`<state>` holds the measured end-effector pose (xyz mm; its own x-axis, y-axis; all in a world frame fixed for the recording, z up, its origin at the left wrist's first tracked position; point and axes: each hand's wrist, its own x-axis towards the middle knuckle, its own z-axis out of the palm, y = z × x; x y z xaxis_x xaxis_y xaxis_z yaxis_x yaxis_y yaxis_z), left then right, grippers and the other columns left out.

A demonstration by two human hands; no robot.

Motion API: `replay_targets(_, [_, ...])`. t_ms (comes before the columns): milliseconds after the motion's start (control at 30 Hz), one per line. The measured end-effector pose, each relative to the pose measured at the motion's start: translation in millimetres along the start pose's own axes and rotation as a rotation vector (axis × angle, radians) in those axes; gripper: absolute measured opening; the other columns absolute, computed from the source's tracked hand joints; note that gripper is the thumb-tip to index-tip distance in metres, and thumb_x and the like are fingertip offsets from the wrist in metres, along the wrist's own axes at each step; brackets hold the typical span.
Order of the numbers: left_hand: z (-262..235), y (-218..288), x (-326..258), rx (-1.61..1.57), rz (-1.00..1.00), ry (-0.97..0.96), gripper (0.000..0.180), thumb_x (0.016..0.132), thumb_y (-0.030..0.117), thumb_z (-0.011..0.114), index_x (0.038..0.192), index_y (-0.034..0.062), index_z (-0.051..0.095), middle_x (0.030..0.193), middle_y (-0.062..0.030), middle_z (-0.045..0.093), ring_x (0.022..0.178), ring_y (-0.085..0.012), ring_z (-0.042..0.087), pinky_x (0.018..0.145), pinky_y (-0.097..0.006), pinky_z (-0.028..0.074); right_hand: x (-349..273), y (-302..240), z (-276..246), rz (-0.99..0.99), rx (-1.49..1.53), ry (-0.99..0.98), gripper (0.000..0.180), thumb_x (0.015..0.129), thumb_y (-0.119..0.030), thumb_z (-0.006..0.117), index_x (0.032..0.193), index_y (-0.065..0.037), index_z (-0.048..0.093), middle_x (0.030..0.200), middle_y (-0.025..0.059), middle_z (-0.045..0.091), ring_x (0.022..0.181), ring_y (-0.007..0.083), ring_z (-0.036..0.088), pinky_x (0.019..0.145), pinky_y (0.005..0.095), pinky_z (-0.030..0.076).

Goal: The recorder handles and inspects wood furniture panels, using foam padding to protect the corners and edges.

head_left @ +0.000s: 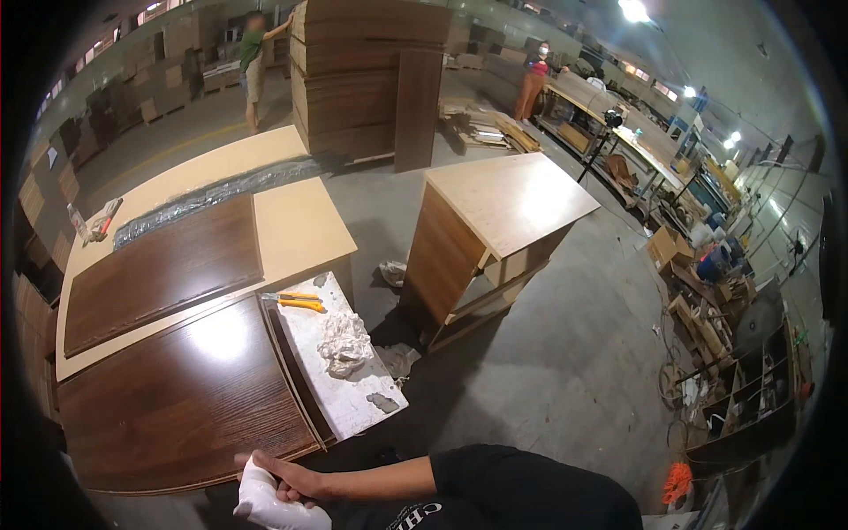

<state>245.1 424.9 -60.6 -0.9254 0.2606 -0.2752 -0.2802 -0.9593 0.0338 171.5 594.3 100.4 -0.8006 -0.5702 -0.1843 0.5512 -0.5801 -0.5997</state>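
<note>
Low in the picture, my right hand (296, 480) reaches across from a black sleeve, its fingers closed around a white glove-like cloth (263, 502). Whether my left hand is inside that white cloth cannot be made out. Just beyond the hand lies a glossy dark-brown wooden panel (177, 397). A second dark panel (168, 269) rests farther back on a pale board (305, 221). To the right of the near panel, a white, stained surface (367, 402) carries a yellow utility knife (300, 304) and a crumpled white rag (344, 344).
A wooden cabinet (495, 221) with an opening in its side stands on the floor right of centre. Behind it rises a tall stack of brown boards (371, 79). One person (253, 66) stands by the stack, another (533, 81) by a long workbench (636, 146). Scrap clutters the right wall.
</note>
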Motion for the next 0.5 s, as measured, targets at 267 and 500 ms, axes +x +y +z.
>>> replay_targets(267, [116, -56, -10, 0.019, -0.086, -0.378, 0.067, 0.083, 0.054, 0.051, 0.13, 0.007, 0.037, 0.105, -0.0147, 0.054, 0.097, -0.0327, 0.053, 0.08, -0.049, 0.047, -64, 10, -10, -0.072, -0.208, 0.14, 0.034, 0.092, -0.035, 0.038, 0.114, -0.013, 0.052, 0.093, 0.0004, 0.039, 0.088, 0.0105, 0.038, 0.072, 0.0208, 0.036])
replay_targets(500, [152, -42, -18, 0.069, 0.015, -0.428, 0.103, 0.074, 0.063, 0.06, 0.146, 0.0173, 0.003, 0.123, -0.0311, 0.046, 0.099, -0.0454, 0.056, 0.081, -0.053, 0.049, -97, -64, -65, -0.109, -0.61, 0.22, 0.032, 0.093, -0.027, 0.052, 0.099, 0.001, 0.066, 0.092, 0.0069, 0.068, 0.091, 0.014, 0.062, 0.085, 0.0281, 0.046])
